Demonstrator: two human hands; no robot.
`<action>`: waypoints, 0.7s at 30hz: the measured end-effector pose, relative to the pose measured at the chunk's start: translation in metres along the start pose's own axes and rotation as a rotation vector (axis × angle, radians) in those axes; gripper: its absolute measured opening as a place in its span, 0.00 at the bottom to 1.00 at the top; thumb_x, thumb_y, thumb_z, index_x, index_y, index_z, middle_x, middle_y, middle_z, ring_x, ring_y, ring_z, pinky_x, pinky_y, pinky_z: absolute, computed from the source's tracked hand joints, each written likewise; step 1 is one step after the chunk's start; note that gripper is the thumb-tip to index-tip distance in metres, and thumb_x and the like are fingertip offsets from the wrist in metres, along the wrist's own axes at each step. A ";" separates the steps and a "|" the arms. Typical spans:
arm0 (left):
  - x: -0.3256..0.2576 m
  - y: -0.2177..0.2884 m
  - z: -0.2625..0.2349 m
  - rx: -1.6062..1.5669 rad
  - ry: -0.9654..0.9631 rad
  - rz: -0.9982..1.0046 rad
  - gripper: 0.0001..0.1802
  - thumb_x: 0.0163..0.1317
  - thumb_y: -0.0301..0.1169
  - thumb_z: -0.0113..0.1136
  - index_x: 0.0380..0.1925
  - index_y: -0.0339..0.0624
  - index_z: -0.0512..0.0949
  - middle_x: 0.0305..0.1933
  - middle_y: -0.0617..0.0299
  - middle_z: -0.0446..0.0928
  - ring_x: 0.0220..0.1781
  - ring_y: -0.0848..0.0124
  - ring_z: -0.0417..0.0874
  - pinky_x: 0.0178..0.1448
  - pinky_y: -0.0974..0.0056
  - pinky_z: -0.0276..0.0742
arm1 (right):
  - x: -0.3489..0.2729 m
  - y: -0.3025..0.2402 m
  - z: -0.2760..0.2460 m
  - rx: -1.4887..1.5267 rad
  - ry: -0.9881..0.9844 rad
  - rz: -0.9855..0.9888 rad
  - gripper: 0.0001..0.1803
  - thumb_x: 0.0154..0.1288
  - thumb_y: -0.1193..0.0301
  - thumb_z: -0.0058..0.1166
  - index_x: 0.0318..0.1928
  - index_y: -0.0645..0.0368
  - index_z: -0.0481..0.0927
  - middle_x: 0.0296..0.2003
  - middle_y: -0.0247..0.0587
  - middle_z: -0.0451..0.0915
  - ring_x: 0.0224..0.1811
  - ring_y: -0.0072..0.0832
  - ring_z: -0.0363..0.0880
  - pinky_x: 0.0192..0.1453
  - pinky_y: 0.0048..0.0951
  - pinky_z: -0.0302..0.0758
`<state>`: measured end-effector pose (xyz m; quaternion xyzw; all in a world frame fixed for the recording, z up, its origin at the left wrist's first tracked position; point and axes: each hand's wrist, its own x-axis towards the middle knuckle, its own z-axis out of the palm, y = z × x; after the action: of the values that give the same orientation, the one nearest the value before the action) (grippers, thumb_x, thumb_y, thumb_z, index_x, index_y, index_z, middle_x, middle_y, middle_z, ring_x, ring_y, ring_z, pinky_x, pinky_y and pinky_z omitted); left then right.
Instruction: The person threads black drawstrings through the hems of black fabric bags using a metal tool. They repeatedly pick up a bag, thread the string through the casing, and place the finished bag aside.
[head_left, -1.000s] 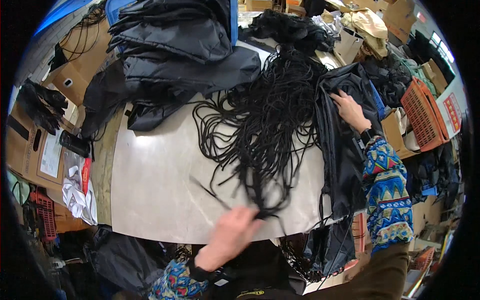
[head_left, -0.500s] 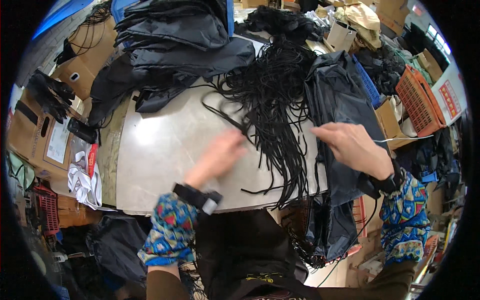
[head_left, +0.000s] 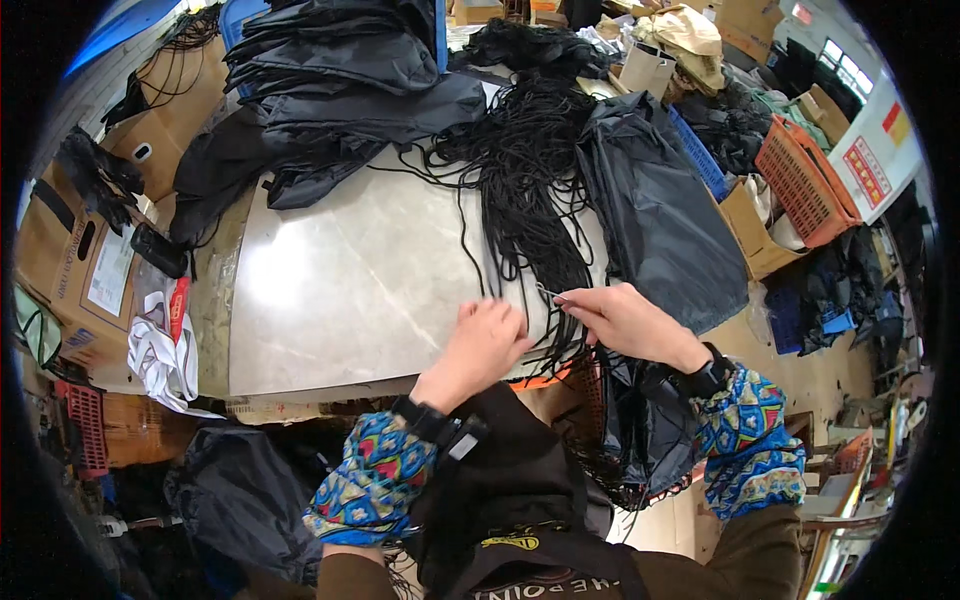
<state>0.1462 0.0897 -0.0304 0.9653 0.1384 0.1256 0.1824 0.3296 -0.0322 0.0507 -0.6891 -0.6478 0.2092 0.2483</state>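
A large tangled bundle of black cords [head_left: 535, 180] lies across the pale marbled board, its loose ends trailing toward me. At the near side of the bundle, my right hand [head_left: 635, 322] pinches a thin, silvery metal tool with a looped or hooked tip [head_left: 545, 292]. My left hand [head_left: 480, 345] is close by on the left, fingers curled down around the end of a black cord [head_left: 476, 262] that runs away from it. The exact grip of the left fingertips is partly hidden. Black fabric pieces [head_left: 660, 210] hang over the board's right side.
A stack of folded black fabric [head_left: 335, 60] stands at the far left of the pale board [head_left: 330, 310]. Cardboard boxes [head_left: 75, 270] and white straps [head_left: 163, 355] sit along the left. An orange basket [head_left: 805, 185] stands at the right, with a blue crate [head_left: 697, 150] nearby.
My left hand has moved right and nearer to me, closing on a cord. The right hand has come left and down beside it, the metal tool now visible. The view has shifted slightly.
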 end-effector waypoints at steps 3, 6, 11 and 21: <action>-0.032 0.002 -0.014 -0.169 -0.320 -0.028 0.13 0.57 0.36 0.60 0.37 0.40 0.79 0.39 0.57 0.76 0.48 0.60 0.74 0.56 0.58 0.65 | -0.008 0.003 0.005 0.130 0.007 0.045 0.12 0.66 0.73 0.48 0.46 0.66 0.78 0.31 0.55 0.81 0.30 0.43 0.82 0.34 0.36 0.76; -0.049 0.001 -0.032 -0.665 -0.421 -0.173 0.16 0.54 0.35 0.65 0.41 0.39 0.78 0.43 0.56 0.76 0.52 0.58 0.74 0.55 0.59 0.68 | -0.009 0.006 0.011 0.246 -0.024 0.120 0.12 0.68 0.72 0.48 0.48 0.66 0.77 0.27 0.47 0.81 0.25 0.28 0.83 0.29 0.28 0.74; -0.041 0.008 -0.018 0.111 0.206 0.048 0.17 0.53 0.32 0.64 0.42 0.41 0.75 0.50 0.58 0.73 0.55 0.59 0.71 0.57 0.55 0.66 | -0.004 -0.004 0.033 0.198 0.064 -0.002 0.11 0.68 0.73 0.47 0.46 0.66 0.77 0.25 0.45 0.79 0.20 0.27 0.78 0.28 0.28 0.73; -0.055 -0.003 -0.005 0.150 0.273 0.238 0.14 0.48 0.26 0.59 0.38 0.37 0.77 0.44 0.59 0.76 0.51 0.62 0.76 0.58 0.58 0.69 | -0.011 -0.024 0.075 0.436 0.057 -0.082 0.14 0.70 0.73 0.46 0.53 0.65 0.75 0.29 0.45 0.78 0.22 0.26 0.78 0.29 0.25 0.75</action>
<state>0.0933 0.0769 -0.0381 0.9597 0.0558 0.2654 0.0733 0.2645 -0.0366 0.0060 -0.5978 -0.6075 0.3142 0.4181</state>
